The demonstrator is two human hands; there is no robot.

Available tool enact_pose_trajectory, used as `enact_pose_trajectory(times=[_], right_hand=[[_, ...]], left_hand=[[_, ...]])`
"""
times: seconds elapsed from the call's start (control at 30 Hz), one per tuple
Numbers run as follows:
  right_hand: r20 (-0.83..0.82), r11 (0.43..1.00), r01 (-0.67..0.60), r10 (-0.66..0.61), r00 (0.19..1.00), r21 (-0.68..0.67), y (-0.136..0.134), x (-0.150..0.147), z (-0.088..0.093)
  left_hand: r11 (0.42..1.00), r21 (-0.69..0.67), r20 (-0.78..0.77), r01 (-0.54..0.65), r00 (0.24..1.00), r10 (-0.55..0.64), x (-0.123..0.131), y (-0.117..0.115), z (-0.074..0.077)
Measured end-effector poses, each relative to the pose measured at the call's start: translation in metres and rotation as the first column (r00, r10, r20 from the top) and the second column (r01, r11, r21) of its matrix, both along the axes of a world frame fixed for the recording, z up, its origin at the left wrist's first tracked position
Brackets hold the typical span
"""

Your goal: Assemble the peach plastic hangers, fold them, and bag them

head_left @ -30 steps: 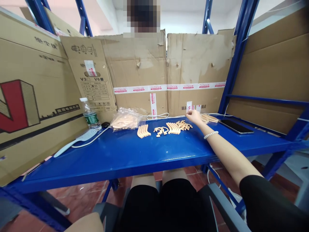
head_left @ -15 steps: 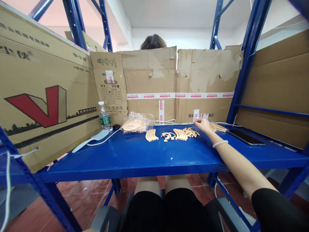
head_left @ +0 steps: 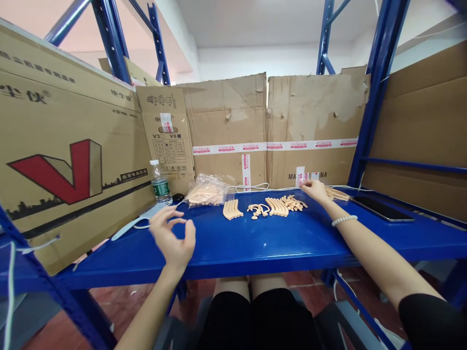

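Observation:
My left hand [head_left: 174, 239] is raised over the left front of the blue table [head_left: 241, 243], its fingers curved and apart with nothing between them. At the back right, my right hand [head_left: 315, 190] has its fingertips pinched together; what they hold, if anything, is too small to make out. Just left of it lies a heap of small tan pieces [head_left: 294, 202]. Beside that heap are a row of curved tan slats [head_left: 277, 206] and some tan hook-shaped pieces [head_left: 258, 210]. Farther left is another row of curved slats [head_left: 232, 209]. More tan pieces [head_left: 336, 194] lie right of my right hand.
A clear plastic bag of tan pieces [head_left: 207, 190] lies at the back left, near a water bottle [head_left: 160, 184] and a pale blue hairbrush [head_left: 133, 224]. A phone [head_left: 381, 208] rests at the right. Cardboard sheets [head_left: 229, 116] wall the back, and blue posts [head_left: 377, 92] frame the table.
My left hand has come up into view over the table's left front. My right hand stays at the back right, fingertips pinched. The view has shifted slightly, and the head behind the cardboard no longer shows.

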State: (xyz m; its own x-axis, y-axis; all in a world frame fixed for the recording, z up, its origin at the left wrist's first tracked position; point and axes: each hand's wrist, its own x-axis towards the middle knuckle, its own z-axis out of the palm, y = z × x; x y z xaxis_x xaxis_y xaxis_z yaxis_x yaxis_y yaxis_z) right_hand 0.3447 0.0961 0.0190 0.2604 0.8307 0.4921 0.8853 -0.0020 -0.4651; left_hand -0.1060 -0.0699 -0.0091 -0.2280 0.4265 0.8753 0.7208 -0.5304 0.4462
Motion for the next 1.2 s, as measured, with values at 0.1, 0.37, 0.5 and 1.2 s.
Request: enact_pose_trajectory(times=[0.1, 0.37, 0.5, 1.2], right_hand=[[0.02, 0.999, -0.02, 0.019, 1.0, 0.05, 0.006, 0.001, 0.002], [0.084, 0.987, -0.105, 0.095, 0.992, 0.124, 0.015, -0.004, 0.013], [0.116, 0.976, -0.15, 0.132, 0.984, 0.157, 0.013, -0.007, 0.017], [0.192, 0.785, -0.6, 0.571, 0.798, 0.156, -0.022, -0.071, 0.015]], left_hand=[[0.998, -0.067, -0.084, 0.016, 0.996, -0.022, 0.008, 0.022, -0.002], [0.985, -0.152, -0.385, 0.077, 0.913, -0.131, 0.006, 0.031, -0.005], [0.986, -0.151, -0.385, 0.064, 0.915, -0.119, 0.004, 0.034, -0.004], [0.874, -0.447, -0.461, 0.193, 0.787, -0.409, 0.011, 0.037, -0.009]])
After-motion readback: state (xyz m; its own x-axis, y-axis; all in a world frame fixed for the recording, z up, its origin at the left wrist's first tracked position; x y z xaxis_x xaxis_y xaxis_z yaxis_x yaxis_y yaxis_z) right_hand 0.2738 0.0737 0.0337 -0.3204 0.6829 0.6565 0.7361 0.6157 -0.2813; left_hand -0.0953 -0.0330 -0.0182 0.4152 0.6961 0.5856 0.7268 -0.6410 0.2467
